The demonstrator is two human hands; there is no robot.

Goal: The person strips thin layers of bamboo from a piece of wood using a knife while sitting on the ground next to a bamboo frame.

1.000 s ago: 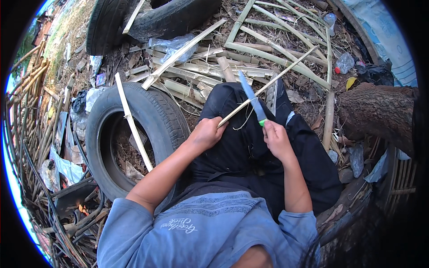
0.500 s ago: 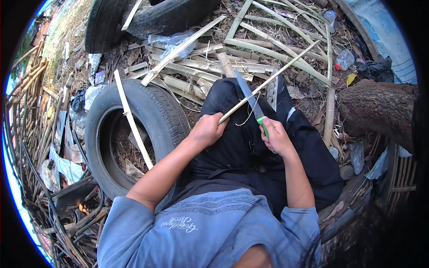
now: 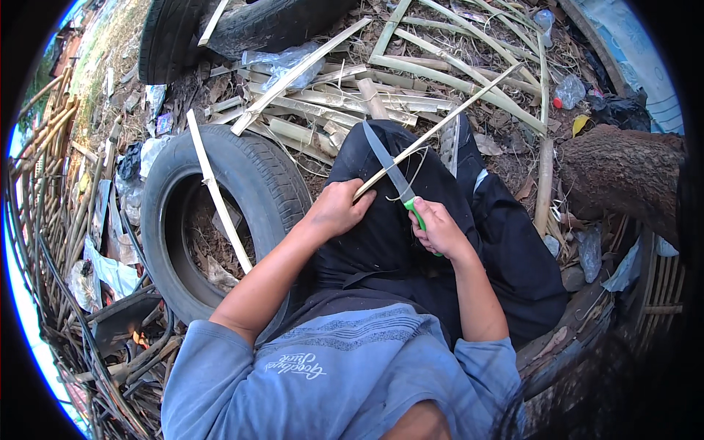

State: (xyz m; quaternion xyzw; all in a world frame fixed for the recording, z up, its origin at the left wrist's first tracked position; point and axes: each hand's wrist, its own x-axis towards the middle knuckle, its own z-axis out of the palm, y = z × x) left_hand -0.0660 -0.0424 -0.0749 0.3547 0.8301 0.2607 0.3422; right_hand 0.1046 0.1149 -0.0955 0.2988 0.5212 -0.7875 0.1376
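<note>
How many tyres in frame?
2. One tyre lies flat on the ground beside the person's left arm, a pale strip across it. A second tyre sits at the top edge, partly cut off. More may be hidden under the debris.

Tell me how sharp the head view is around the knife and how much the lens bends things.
Head view: even daylight, no glare; the knife, bamboo strip, left hand and right hand are sharp. The fisheye bows the tyre and edge sticks, and a black ring cuts off the corners.
</note>
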